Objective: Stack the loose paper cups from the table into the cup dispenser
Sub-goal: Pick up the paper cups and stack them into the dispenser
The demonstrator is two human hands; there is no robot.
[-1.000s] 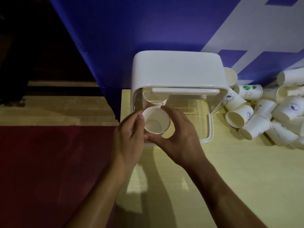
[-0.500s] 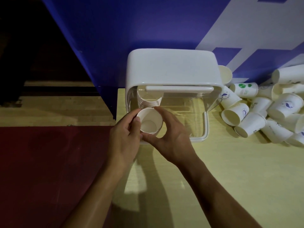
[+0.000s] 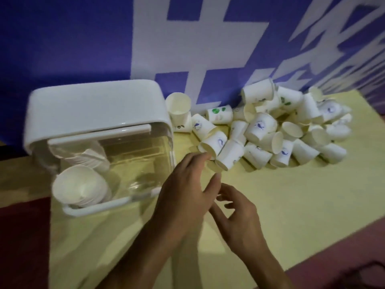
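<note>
The cup dispenser (image 3: 93, 109), a white lid over a clear body, stands at the table's left end. Inside it a stack of nested paper cups (image 3: 81, 186) lies with its open mouth toward me. A pile of several loose white paper cups (image 3: 260, 126) lies to the right of it against the wall. My left hand (image 3: 183, 190) is empty, fingers stretched out, its fingertips just short of the nearest loose cup (image 3: 229, 157). My right hand (image 3: 235, 215) hovers below and right of it, fingers loosely bent, holding nothing.
The pale yellow table (image 3: 291, 205) runs from the dispenser to the right. A blue and white banner (image 3: 62, 38) stands right behind the cups and the dispenser. Dark red floor (image 3: 20, 236) shows at the left and at the lower right.
Both hands let go of the cup at the dispenser's left side, and it now sits on the stack. Both hands moved right toward the loose pile. The view swung right.
</note>
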